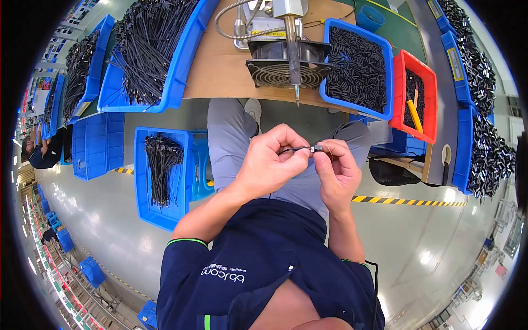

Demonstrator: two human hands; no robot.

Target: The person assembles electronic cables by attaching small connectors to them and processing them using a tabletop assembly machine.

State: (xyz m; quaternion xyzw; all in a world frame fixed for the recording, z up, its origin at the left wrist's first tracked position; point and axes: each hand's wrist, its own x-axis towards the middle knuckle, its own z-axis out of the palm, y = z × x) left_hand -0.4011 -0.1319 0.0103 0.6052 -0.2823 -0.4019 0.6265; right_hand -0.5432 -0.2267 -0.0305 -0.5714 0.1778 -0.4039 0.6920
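Observation:
In front of my lap, both hands meet at a short black cable (297, 149) with a small metal connector (315, 148) at its end. My left hand (273, 163) pinches the cable just behind the connector. Thumb and fingertips of my right hand (340, 171) close on the connector's other side, at a small dark piece that the fingers partly hide. A thin strand curves beside the right fingertips; what it belongs to is hard to make out. Above the hands, a soldering iron (293, 49) hangs tip down from a stand, apart from the cable.
A black fan (275, 70) stands behind the iron on the brown bench (220, 69). Blue bins of black cables (159, 49) lie left, with another cable bin (144, 190) lower down. Right are a blue tray (388, 74) of black pieces and a red bin (432, 110) holding a yellow-handled tool (414, 116).

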